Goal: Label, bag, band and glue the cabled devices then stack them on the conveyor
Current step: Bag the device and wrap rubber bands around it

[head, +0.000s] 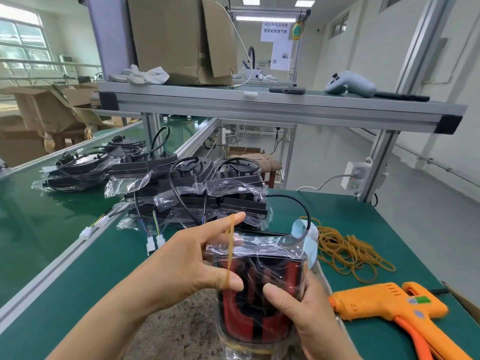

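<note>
1. Bagged device (259, 294) standing lower centre, long axis running up the frame, bag mouth and cable (298, 203) pointing topward.
2. Right hand (304, 315) gripping its lower right side.
3. Left hand (181, 266) stretching a rubber band (230, 253) between forefinger and thumb.
4. Glue gun (384, 305) label, lower right, proving unreadable.

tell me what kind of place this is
Most likely a factory packing line: a long green conveyor belt carries stacks of black cabled devices in clear plastic bags, beside an aluminium-framed shelf, and an orange plastic hot glue gun lies nearby.
</note>
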A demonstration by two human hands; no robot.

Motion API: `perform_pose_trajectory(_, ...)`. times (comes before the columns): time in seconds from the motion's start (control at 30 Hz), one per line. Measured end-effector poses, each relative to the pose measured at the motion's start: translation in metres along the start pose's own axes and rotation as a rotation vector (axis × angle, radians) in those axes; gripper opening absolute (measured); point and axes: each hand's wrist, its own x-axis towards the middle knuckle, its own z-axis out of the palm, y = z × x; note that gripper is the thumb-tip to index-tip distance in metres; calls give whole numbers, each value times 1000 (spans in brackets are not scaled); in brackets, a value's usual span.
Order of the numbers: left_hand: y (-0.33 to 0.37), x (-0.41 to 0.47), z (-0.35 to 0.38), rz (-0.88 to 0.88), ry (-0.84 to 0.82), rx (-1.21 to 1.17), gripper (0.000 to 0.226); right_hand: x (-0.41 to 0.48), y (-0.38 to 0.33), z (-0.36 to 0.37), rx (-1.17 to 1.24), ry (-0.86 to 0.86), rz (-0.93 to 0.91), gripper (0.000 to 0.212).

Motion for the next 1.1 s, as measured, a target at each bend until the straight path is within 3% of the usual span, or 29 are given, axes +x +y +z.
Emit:
perform_pose_trajectory(0.07,0,-1,-1,-6,6,3,97,0,-16,-5,-11,-77,45,68)
perform_pose_trajectory(0.13,0,-2,-1,-11,10,16,97,2,-41,-13,-170,-40,-20,67)
perform_pose_trajectory(0.23,-1,0,-1,-18,-14,-11,97,14,-87,-11,-588,44,-353,45)
perform_pose_trajectory(0.37,-1,2,-1,-10,-16,-30,94,47,-110,18,-1103,-195,-708,32)
perform_pose_trajectory(0.5,-3,3,-1,9,3,-43,87,73,-108,32,-1292,-326,-884,26)
perform_pose_trajectory(0.67,-4,5,-2,35,-44,-101,85,89,-106,38,-1477,-343,-1043,35)
perform_pose_trajectory(0.77,0,4,-3,78,-49,-58,75,89,-104,40,-1531,-255,-1115,26)
perform_pose_trajectory(0.9,1,6,-3,26,0,-6,93,90,-98,38,-1491,-20,-1209,9)
perform_pose_trajectory(1.1,7,2,-1,51,12,206,100,75,-95,-12,-1568,165,-1071,21)
